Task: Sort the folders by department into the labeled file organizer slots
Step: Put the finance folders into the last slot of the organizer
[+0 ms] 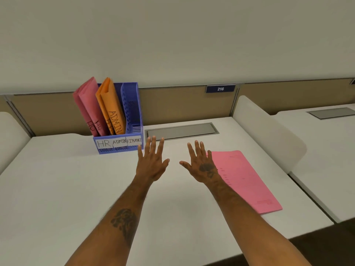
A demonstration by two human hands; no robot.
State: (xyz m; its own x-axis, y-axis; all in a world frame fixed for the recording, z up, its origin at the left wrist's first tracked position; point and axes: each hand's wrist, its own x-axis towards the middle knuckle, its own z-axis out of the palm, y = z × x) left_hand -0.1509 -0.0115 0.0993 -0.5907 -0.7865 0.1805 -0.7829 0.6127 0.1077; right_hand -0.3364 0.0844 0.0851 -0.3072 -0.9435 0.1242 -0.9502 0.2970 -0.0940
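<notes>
Pink folder (pixel 247 181) lies flat beside right hand (pixel 201 166); left hand (pixel 151 164) likewise spread, both grips empty.

Three labels (pixel 119 142) on the organizer (pixel 133 104) front read "HR", "ADMIN", "FINANCE", left to right. Red folders (pixel 90 106) bear handwritten "HR"; orange folders (pixel 112 106), "ADMIN". A blue plate (pixel 220 89) on the partition (pixel 182 106) reads "216". The pink folder (pixel 245 181) has illegible print.
</notes>
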